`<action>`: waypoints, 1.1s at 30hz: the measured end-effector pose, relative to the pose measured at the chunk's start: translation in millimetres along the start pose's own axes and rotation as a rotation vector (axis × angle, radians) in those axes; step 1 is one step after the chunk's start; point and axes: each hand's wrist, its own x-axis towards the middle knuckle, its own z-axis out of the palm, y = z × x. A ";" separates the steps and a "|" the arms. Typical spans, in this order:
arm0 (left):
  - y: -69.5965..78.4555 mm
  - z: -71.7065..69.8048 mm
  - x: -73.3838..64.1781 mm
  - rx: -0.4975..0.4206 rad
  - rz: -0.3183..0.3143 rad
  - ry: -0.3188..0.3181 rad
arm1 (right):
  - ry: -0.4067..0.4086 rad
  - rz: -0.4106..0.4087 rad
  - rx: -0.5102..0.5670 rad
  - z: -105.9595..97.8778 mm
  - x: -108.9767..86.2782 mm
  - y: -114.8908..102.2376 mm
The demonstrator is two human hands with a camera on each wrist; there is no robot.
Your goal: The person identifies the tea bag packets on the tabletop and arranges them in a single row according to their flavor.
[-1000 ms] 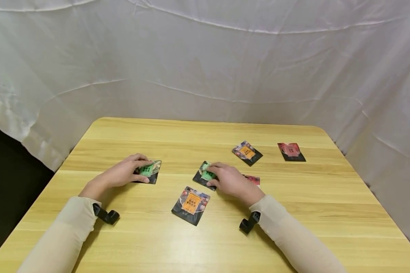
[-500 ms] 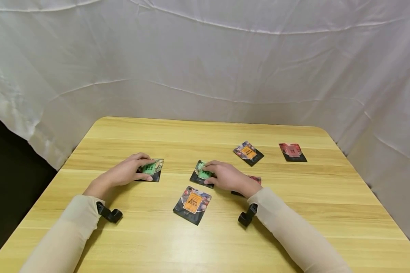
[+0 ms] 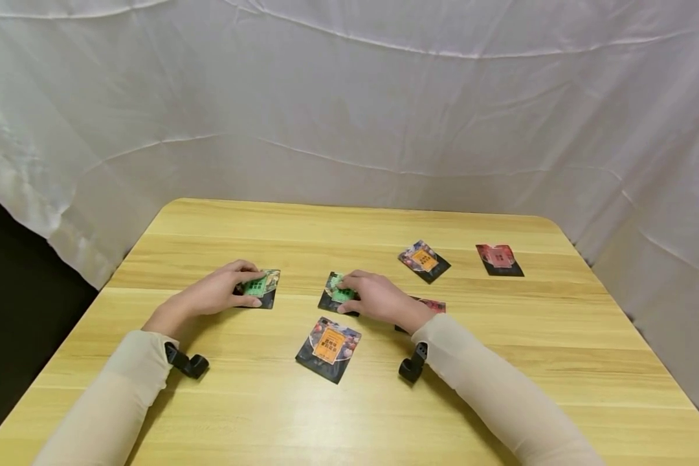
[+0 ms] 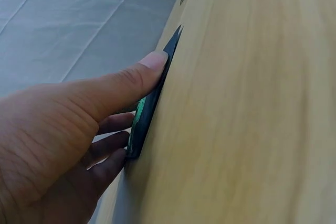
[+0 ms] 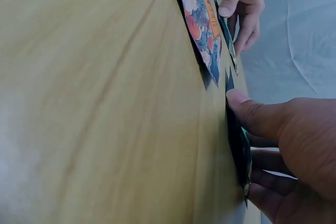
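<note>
Flat on the wooden table lie several small dark packets with coloured labels. My left hand rests on a green-labelled packet, thumb near its front edge and fingers farther back. In the left wrist view, the thumb presses the dark face of that packet. My right hand touches a second green-labelled packet, thumb and fingers spread on its right part. The right wrist view shows the thumb on this packet close to the tabletop. Both hands partly cover their packets.
An orange-labelled packet lies in front, between the hands, and another orange-labelled packet lies farther back. At the back right is a red-labelled packet. A second red-labelled packet is partly hidden behind the right wrist. A pale curtain hangs behind.
My right hand has slid its green-labelled packet leftward, towards the other green one, turning it slightly. My left hand stays on its packet. More of the nearer red-labelled packet shows.
</note>
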 end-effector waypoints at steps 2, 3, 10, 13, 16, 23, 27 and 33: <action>-0.3 -0.6 -0.1 -0.007 -0.006 -0.004 | -0.003 0.000 0.000 0.3 2.0 -1.1; -0.3 -0.9 -0.1 -0.009 -0.008 -0.005 | -0.006 0.002 0.001 0.4 3.1 -1.8; -1.3 -0.5 0.6 -0.005 -0.011 0.000 | -0.003 -0.018 -0.003 1.4 11.5 -5.4; -1.7 0.0 0.8 0.000 -0.007 0.002 | -0.007 -0.031 -0.008 1.7 15.1 -7.7; -1.7 0.6 0.5 0.003 -0.006 0.002 | -0.023 -0.038 -0.002 2.2 18.3 -9.6; -0.4 1.0 0.0 0.005 -0.012 0.001 | -0.046 -0.065 0.020 3.6 23.7 -10.0; -0.1 0.7 -0.1 0.008 -0.014 0.003 | -0.053 -0.080 0.027 4.1 27.4 -11.1; 1.5 0.4 -0.1 0.010 -0.011 0.005 | -0.065 -0.092 0.025 5.4 33.8 -16.7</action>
